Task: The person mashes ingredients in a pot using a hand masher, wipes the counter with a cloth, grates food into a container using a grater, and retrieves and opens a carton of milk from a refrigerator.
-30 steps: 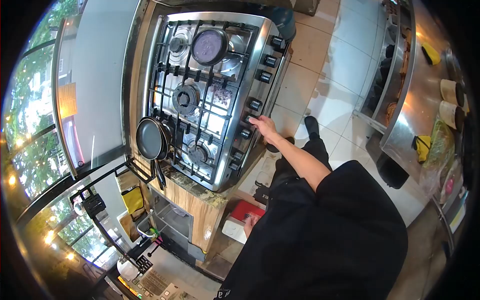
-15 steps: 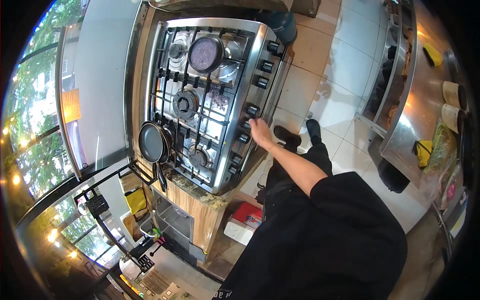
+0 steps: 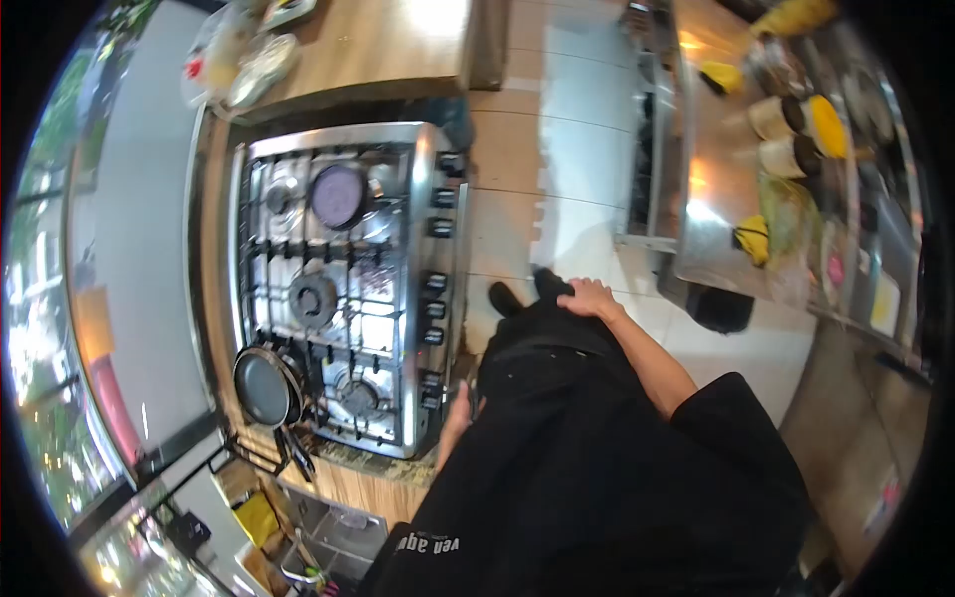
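My right hand (image 3: 589,298) is at the front of my black apron (image 3: 567,418), its fingers lying against the cloth near my thighs with nothing visible in them. Lower down, my left hand (image 3: 458,418) hangs between the apron and the front edge of the gas stove (image 3: 410,298); it is blurred and partly covered by the apron. Black knobs (image 3: 435,309) line the stove's front, apart from both hands. On the far burner stands a dark round pan (image 3: 339,197) with a purplish inside. Stacked frying pans (image 3: 267,386) sit at the near left corner, handles pointing toward me.
A wooden counter (image 3: 378,50) adjoins the stove's far end. Across the tiled floor (image 3: 587,149), a steel worktable (image 3: 711,199) holds yellow-and-black cloths (image 3: 753,239), tubs (image 3: 786,157) and a plastic bag (image 3: 793,224). A black bin (image 3: 720,306) stands below it.
My right hand has left the stove knob and moved right to my apron. My left hand has come into view beside the stove. The camera view has shifted, showing more of the far counter.
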